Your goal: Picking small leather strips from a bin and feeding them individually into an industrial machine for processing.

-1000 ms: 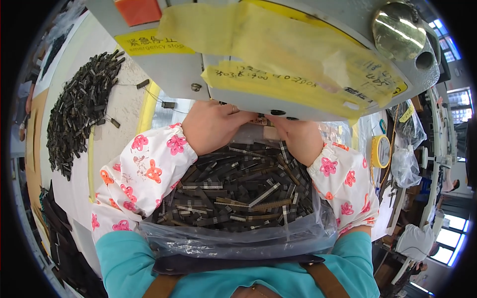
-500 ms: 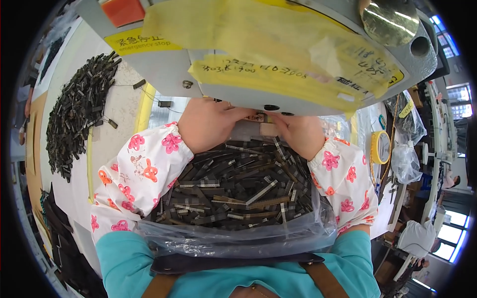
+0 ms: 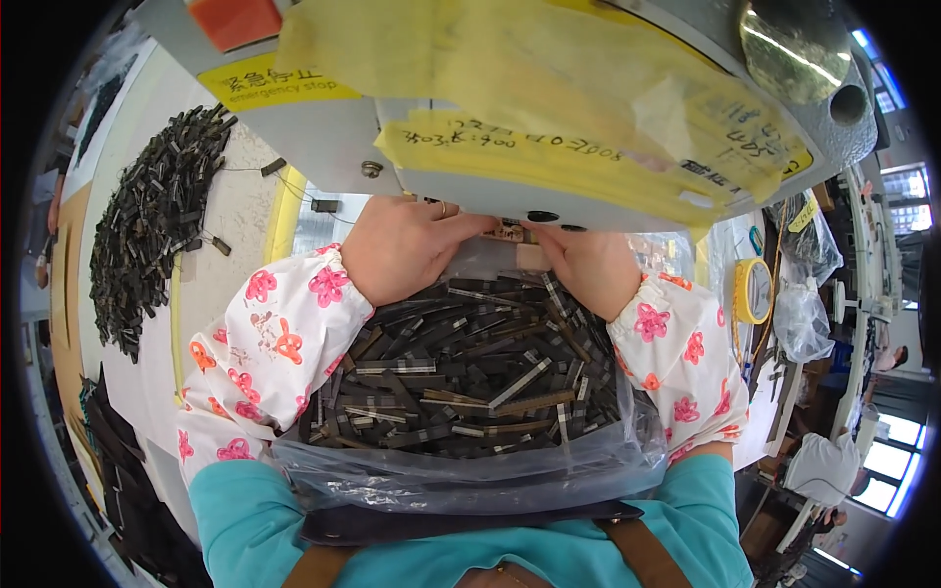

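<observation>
Both of my hands meet at the lower edge of a grey machine housing (image 3: 284, 147). My left hand (image 3: 400, 250), with a ring on one finger, is curled, its fingertips at a small patterned piece (image 3: 508, 233) under the housing. From the other side my right hand (image 3: 595, 271) brings its thumb and fingers close to the same spot. The housing hides part of the fingers, and what they pinch does not show clearly. Below my hands lies a heap of short dark strips (image 3: 470, 377), some with pale edges, in a clear plastic bag (image 3: 470, 482) spread before me.
The housing, with a red button (image 3: 233, 24) and yellow labels, hangs low over my hands. To the left is a pile of small dark pieces (image 3: 157, 225) on a pale table. A yellow tape roll (image 3: 741, 291) and plastic bags (image 3: 806, 328) are on the right.
My left hand has shifted slightly left and its index finger reaches a little differently. The right hand stays almost in place. The view has moved slightly.
</observation>
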Available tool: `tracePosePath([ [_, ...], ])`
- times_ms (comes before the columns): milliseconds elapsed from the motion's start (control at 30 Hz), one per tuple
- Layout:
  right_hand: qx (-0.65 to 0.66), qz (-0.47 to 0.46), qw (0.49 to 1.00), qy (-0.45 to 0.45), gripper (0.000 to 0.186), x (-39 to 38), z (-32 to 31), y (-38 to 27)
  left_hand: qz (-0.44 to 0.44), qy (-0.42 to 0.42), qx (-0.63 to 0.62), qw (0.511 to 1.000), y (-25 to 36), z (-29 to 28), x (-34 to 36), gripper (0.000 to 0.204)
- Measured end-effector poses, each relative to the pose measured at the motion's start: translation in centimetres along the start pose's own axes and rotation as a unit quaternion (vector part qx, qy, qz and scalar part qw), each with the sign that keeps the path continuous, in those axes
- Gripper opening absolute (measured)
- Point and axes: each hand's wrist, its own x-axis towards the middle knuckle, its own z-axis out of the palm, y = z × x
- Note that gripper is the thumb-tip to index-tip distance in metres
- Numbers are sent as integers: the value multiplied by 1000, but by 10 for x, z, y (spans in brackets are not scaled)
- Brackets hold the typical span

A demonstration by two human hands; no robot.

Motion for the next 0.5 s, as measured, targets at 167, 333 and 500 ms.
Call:
tracePosePath([
  [167,-22,-26,999,-6,18,3,-4,-4,31,13,33,999,2,1,5,26],
  [333,-34,-46,998,10,17,5,-7,-10,29,-12,108,994,6,4,9,28],
  [500,-27,-35,999,-23,16,4,-9,-7,-1,-14,59,998,5,-1,3,31],
])
